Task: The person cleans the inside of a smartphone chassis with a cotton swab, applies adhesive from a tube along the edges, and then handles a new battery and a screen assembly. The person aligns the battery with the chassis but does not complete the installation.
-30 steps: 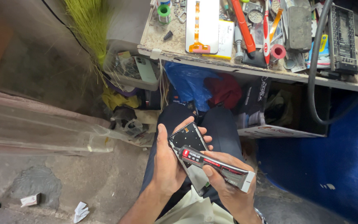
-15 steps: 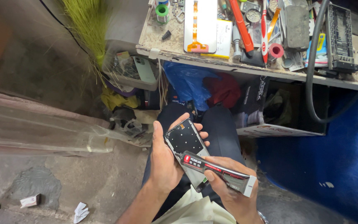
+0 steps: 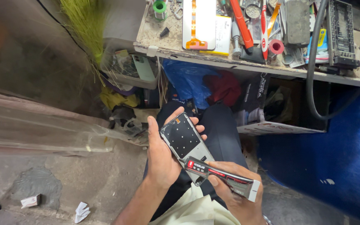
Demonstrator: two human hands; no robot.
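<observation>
In the lower centre of the frame, the left hand (image 3: 163,160) is cradling a phone frame (image 3: 184,143), fingers curling around its upper and right edges, thumb lying along its left edge. The frame is tilting, dark inner side facing up, above the person's dark-trousered lap. The right hand (image 3: 236,196), at the lower right, is pinching a glue tube (image 3: 219,178) between thumb and fingers; the tube is black and grey with a red label block near its nozzle end, and that end is touching the lower part of the phone frame.

Along the top of the frame, a workbench (image 3: 255,68) is carrying a white panel with an orange flex strip (image 3: 198,23), a red-handled tool (image 3: 242,23) and a green spool (image 3: 160,7). Below it, a blue plastic bag (image 3: 186,79) is sitting beside a red bundle (image 3: 226,87). At the lower left, a small white carton (image 3: 31,201) is lying on the concrete floor.
</observation>
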